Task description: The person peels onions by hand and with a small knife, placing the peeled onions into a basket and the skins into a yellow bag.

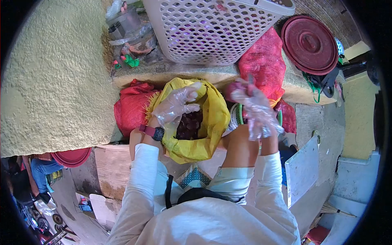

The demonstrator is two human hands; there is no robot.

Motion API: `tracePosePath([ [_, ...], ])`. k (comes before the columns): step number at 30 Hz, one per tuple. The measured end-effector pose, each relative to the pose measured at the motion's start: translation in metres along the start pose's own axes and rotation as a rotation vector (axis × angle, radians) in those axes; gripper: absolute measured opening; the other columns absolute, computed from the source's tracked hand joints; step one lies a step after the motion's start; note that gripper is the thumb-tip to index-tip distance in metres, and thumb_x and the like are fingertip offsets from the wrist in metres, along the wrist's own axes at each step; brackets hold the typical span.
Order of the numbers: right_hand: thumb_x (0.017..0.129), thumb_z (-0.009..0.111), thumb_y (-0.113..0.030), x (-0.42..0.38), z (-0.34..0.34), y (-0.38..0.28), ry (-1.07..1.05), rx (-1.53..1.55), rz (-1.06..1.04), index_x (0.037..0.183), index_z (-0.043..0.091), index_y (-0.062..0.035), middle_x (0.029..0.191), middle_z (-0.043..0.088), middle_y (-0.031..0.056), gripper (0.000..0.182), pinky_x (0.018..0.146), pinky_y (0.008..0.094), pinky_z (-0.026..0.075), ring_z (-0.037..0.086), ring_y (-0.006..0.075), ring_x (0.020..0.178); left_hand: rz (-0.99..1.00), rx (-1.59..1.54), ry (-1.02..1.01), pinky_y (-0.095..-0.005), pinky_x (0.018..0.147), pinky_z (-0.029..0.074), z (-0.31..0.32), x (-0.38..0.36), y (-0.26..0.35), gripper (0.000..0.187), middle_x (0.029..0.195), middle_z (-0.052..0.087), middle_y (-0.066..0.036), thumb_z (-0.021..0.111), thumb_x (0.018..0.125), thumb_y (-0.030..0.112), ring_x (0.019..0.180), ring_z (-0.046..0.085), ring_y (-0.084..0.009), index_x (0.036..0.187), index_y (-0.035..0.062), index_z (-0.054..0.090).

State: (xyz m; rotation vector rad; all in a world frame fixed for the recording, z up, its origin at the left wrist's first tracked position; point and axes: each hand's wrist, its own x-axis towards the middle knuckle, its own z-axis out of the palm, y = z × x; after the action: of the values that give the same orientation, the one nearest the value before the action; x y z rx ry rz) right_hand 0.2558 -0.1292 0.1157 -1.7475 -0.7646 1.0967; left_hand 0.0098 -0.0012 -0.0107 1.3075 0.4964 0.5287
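A yellow sack [218, 118] stands open between my knees, with dark purple-red bulbs [189, 125] that look like red onions inside. My left hand [177, 104], in a clear plastic glove, hovers over the sack's mouth with fingers apart and nothing visible in them. My right hand [254, 104], gloved the same way, is to the right of the sack, above a green-rimmed basket [280, 118]. Its fingers are closed round a purple-red onion [234, 90], smeared by motion. A small narrow thing sticks up by those fingers, too blurred to name.
A pale perforated laundry basket [204, 36] stands on the ledge ahead. Red mesh sacks [263, 61] lie beside it, near a dark red lid [310, 43]. Another red sack [132, 104] touches the yellow sack's left side. A rough wall [53, 81] rises at left; a white board [302, 171] leans at right.
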Motion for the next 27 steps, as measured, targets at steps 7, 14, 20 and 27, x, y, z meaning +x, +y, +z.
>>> tracePosePath([
  [7, 0.084, 0.089, -0.026, 0.043, 0.096, 0.049, -0.292, 0.193, -0.115, 0.124, 0.065, -0.0007, 0.108, 0.069, 0.0034, 0.052, 0.088, 0.0289, 0.052, 0.063, 0.0109, 0.095, 0.021, -0.339, 0.135, -0.0332, 0.101, 0.055, 0.021, -0.002, 0.008, 0.09, 0.14, 0.057, -0.008, 0.083, 0.075, -0.013, 0.121, 0.061, -0.0212, 0.153, 0.0108, 0.044],
  [14, 0.095, 0.078, -0.041, 0.052, 0.095, 0.044, -0.13, -0.044, -0.047, 0.126, 0.063, 0.0012, 0.107, 0.068, 0.0057, 0.055, 0.084, 0.0285, 0.053, 0.062, 0.0116, 0.094, 0.042, -0.284, 0.271, -0.0329, 0.1, 0.054, 0.012, -0.002, 0.009, 0.074, 0.134, 0.061, -0.007, 0.081, 0.083, -0.005, 0.121, 0.061, -0.0188, 0.147, 0.0101, 0.049],
  [20, 0.098, 0.074, -0.045, 0.045, 0.091, 0.057, -0.227, 0.116, 0.096, 0.129, 0.059, -0.0026, 0.09, 0.064, -0.0013, 0.055, 0.061, 0.0247, 0.046, 0.058, 0.0071, 0.075, -0.106, -0.592, 0.518, -0.0341, 0.098, 0.05, 0.007, -0.007, 0.007, 0.048, 0.123, 0.067, -0.006, 0.067, 0.103, 0.031, 0.105, 0.063, -0.0168, 0.141, 0.0048, 0.056],
  [27, 0.095, 0.078, -0.037, 0.036, 0.134, 0.049, -0.208, 0.2, 0.058, 0.113, 0.061, -0.0111, 0.071, 0.057, -0.0049, 0.036, 0.043, 0.0261, 0.035, 0.047, 0.0062, 0.049, 0.04, -0.934, 0.424, -0.0364, 0.104, 0.05, 0.003, 0.012, -0.009, 0.053, 0.127, 0.065, -0.01, 0.06, 0.107, 0.038, 0.113, 0.063, -0.0229, 0.145, 0.0019, 0.052],
])
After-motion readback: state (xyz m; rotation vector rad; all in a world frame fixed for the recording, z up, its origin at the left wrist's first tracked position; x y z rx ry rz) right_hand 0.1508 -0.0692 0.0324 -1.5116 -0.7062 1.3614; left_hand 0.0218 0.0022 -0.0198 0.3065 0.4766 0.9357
